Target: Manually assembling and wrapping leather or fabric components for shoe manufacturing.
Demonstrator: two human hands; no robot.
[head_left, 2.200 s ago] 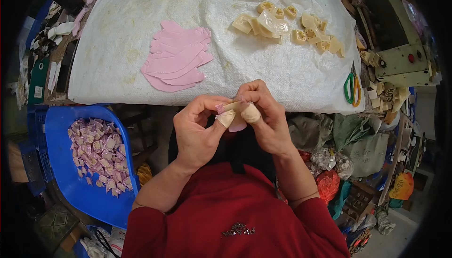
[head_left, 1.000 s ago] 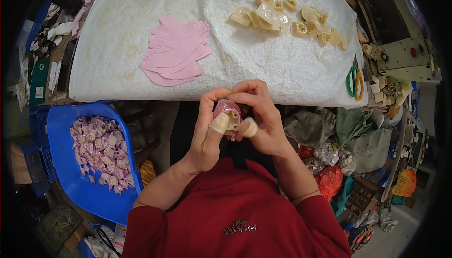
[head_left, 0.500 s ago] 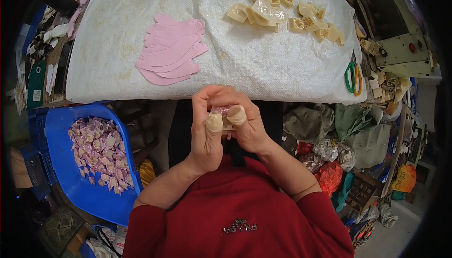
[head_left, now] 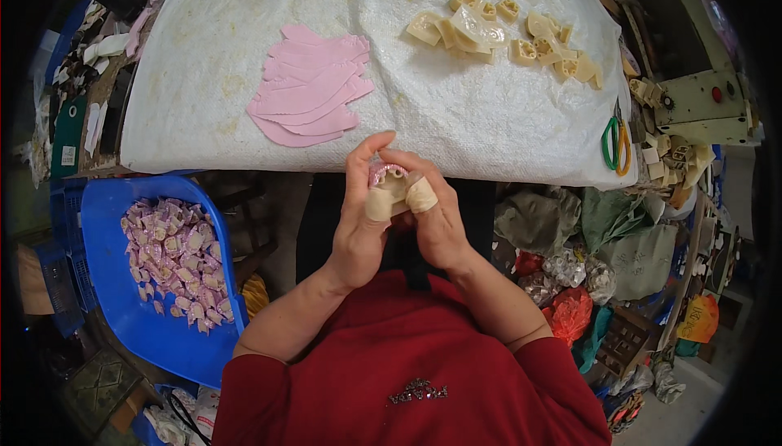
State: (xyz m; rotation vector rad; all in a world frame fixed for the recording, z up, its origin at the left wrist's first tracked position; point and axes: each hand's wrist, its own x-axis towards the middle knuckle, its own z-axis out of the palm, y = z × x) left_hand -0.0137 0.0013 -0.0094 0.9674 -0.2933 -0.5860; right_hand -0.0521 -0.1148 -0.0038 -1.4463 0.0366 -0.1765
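Just below the near edge of the table, my left hand (head_left: 358,230) and my right hand (head_left: 441,232) grip a small cream moulded piece (head_left: 397,192) from either side. A shiny pink band (head_left: 380,171) curves along its upper rim, and round holes show in its inner face. Cream covers wrap both thumbs, which press on the near side. My fingers hide the far side of the piece. Beyond my hands, a fanned stack of thin pink sheets (head_left: 314,92) lies on the white woven cloth (head_left: 212,79). Several bare cream moulded pieces (head_left: 478,29) sit at the far right of it.
To my left, a blue plastic tub (head_left: 130,307) holds a heap of pink-and-cream pieces (head_left: 175,254). Scissors with green and orange handles (head_left: 617,146) lie at the cloth's right edge. A pale green machine (head_left: 705,100) stands at far right. Bags, including a red one (head_left: 570,316), crowd below.
The piece has turned so that its hollow inner face and pink rim show. My fingers have loosened and straightened, and my thumbs have moved to its sides. The view has shifted slightly.
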